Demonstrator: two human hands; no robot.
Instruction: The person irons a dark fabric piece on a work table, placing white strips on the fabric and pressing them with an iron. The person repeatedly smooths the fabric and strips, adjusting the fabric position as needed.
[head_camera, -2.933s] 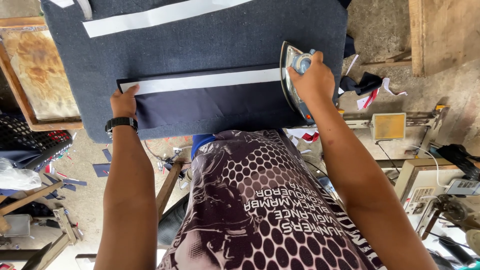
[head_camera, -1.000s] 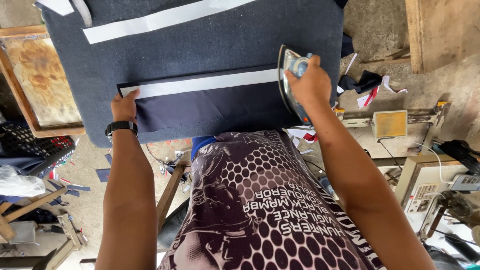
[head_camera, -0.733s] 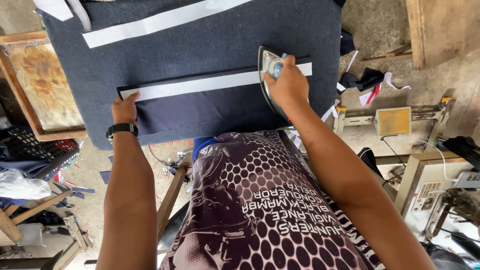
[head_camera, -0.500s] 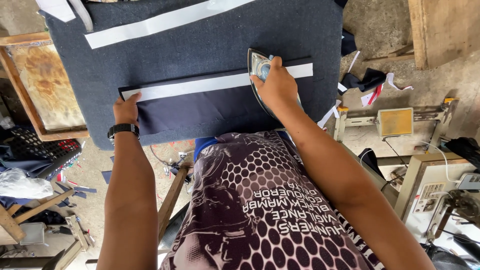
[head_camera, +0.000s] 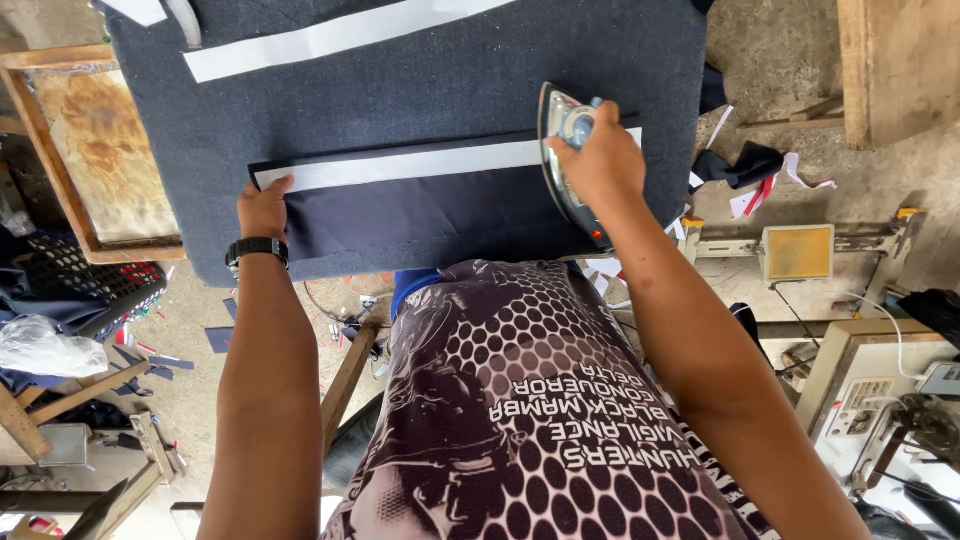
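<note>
Grey felt covers the pressing table (head_camera: 420, 90). Her right hand (head_camera: 592, 165) grips the iron (head_camera: 565, 150) over the white strip (head_camera: 410, 165); her left hand (head_camera: 264, 207) lies flat, pinning the navy cloth (head_camera: 420, 210). Pressing is underway; steady, straight strokes matter.

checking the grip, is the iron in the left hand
No, the right hand holds the iron; the left hand presses the dark cloth.

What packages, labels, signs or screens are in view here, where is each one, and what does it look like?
Yellow square panel: right of the padded board, on a metal frame; flat, grey-rimmed.
Pale control panel: lower right, on a beige machine; rectangular, with small buttons.
Clear plastic bag: far left, crumpled, on dark cloth.
Printed lettering: on the person's patterned shirt, white on dark.
</note>
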